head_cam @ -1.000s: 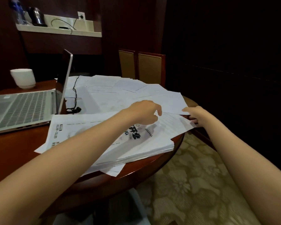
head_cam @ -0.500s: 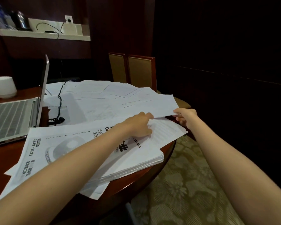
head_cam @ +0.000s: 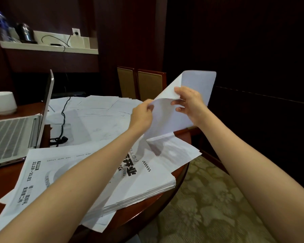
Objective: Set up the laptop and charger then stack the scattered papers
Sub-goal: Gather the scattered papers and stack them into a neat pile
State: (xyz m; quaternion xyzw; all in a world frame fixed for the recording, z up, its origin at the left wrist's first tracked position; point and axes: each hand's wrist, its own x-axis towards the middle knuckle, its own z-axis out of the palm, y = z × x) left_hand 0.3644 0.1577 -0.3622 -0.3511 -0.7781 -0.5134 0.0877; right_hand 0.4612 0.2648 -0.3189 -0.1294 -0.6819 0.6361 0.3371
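A white sheet [head_cam: 197, 85] is lifted above the table's right edge, held by both hands. My left hand [head_cam: 142, 114] pinches its left edge and my right hand [head_cam: 189, 102] grips its near edge with thumb over the paper. Below them lies a thick stack of printed papers [head_cam: 147, 179] on the round wooden table [head_cam: 181, 171]. More loose sheets [head_cam: 102, 113] are spread over the far half. The open silver laptop [head_cam: 12, 134] stands at the left, with a black charger cable [head_cam: 62, 118] running behind its screen.
A white cup [head_cam: 3, 102] sits beyond the laptop. Two wooden chairs with tan backs [head_cam: 147, 85] stand behind the table. A wall shelf [head_cam: 47, 48] carries a kettle and a socket with a cable. Patterned carpet [head_cam: 218, 207] lies to the right.
Both hands have lifted one sheet from the spread on the table up into the air at the right. The view has shifted slightly left.
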